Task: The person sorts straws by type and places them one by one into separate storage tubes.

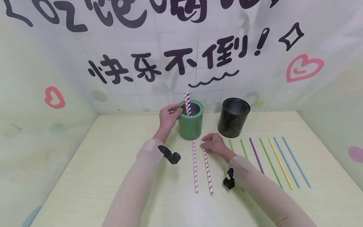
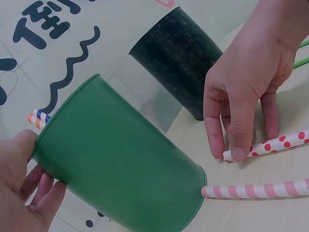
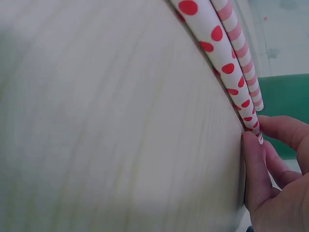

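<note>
My left hand [image 1: 168,117] grips the rim of a green cylindrical cup [image 1: 190,130], which stands upright on the table. Two striped paper straws [image 1: 187,102], one orange and white, one navy and white, stick up out of the cup. At the far end of a white paper straw with red dots [image 1: 208,173], my right hand [image 1: 214,144] pinches it between thumb and fingers; the straw lies along the tabletop. Left of it and roughly parallel lies a pink-and-white striped straw [image 1: 195,167], its far end close to the cup's base in the left wrist view [image 2: 256,190].
A black cylindrical cup [image 1: 233,121] stands to the right of the green one. Several thin plain straws lie in a row on the right: green ones [image 1: 270,160], a purple one [image 1: 256,155], a yellow one [image 1: 280,164] and blue ones [image 1: 296,161]. A printed wall sheet [image 1: 136,94] rises behind.
</note>
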{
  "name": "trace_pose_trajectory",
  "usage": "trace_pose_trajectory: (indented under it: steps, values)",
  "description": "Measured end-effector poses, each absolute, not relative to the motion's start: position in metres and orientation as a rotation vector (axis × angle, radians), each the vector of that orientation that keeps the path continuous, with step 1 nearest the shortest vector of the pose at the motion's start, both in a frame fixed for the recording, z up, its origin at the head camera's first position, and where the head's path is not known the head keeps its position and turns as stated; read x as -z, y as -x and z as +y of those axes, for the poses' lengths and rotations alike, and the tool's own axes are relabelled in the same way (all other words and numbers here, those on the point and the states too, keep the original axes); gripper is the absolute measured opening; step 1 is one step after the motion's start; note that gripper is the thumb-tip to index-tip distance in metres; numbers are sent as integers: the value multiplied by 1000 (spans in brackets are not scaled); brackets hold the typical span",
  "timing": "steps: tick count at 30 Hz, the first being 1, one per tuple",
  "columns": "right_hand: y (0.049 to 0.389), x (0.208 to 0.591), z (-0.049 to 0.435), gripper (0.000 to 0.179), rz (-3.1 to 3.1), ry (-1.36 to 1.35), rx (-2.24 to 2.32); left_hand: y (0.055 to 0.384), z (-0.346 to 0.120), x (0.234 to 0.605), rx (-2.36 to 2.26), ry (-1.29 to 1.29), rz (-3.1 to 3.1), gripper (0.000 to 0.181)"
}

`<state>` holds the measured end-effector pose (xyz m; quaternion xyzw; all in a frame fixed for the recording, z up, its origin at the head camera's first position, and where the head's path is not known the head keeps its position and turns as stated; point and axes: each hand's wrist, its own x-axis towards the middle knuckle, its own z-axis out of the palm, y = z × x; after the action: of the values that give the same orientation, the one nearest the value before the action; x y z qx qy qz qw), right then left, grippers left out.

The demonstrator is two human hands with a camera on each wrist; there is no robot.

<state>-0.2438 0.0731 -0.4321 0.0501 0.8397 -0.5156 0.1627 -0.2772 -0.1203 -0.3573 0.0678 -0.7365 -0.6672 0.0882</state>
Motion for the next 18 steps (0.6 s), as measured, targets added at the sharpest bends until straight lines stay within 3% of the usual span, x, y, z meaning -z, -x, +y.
trace_pose_trajectory:
  steps: [18]
  values:
    - [245,430,71,24,2352,-212,1546,276,-121,357,1985,-197,-2194,29]
